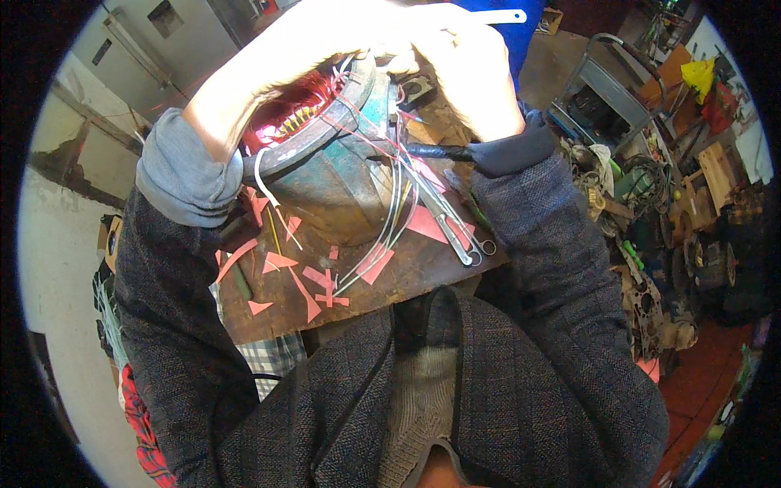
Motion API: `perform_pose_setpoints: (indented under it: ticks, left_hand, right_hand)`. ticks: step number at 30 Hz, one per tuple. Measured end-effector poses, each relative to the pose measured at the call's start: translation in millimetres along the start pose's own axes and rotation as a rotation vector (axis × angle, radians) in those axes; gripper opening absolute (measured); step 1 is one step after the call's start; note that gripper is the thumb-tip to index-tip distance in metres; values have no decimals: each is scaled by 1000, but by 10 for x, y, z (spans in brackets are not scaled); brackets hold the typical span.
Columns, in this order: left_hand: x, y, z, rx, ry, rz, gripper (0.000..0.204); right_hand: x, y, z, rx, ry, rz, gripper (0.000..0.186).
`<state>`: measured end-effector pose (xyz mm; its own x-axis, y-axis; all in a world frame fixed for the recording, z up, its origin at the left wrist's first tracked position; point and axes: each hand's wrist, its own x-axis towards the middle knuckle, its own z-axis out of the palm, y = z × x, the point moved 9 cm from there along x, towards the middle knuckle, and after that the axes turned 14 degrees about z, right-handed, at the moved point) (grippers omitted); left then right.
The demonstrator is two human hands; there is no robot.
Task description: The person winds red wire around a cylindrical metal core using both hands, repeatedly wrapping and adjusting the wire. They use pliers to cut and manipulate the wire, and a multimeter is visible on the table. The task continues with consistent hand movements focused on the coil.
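A motor stator (325,175) with a worn green housing stands on the bench, its red copper windings (303,110) showing inside the rim. My left hand (325,37) reaches over the windings to the far rim; glare washes it out, and its fingers cannot be made out. Beside it, my right hand (468,77) is closed, with a white flat handle (500,16) that has a hole in its end sticking out past the knuckles. What the handle belongs to is hidden. Thin lead wires (396,195) hang over the housing between my arms, and a white sleeved wire (262,175) bends over the near-left rim.
Pink paper scraps (305,294) lie on the brown bench (370,305), with scissors (484,246) and a metal-handled tool (455,236) at the right. A grey metal cart (606,98) and piled motor parts (651,285) stand beyond my right arm. A blue drum (521,45) is behind my right hand.
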<state>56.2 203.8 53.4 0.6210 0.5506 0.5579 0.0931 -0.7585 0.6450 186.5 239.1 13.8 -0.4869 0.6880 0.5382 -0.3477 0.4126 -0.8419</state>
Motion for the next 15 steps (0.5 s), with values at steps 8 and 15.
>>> perform_pose_setpoints:
  ticks: [8, 15]
  left_hand:
    - [-14, -41, -71, 183, 24, -26, 29]
    - [-88, -153, -140, 57, 120, -100, 31]
  right_hand:
    - [44, -153, -238, -140, 149, -74, 18]
    - [3, -142, -71, -219, 33, -91, 18]
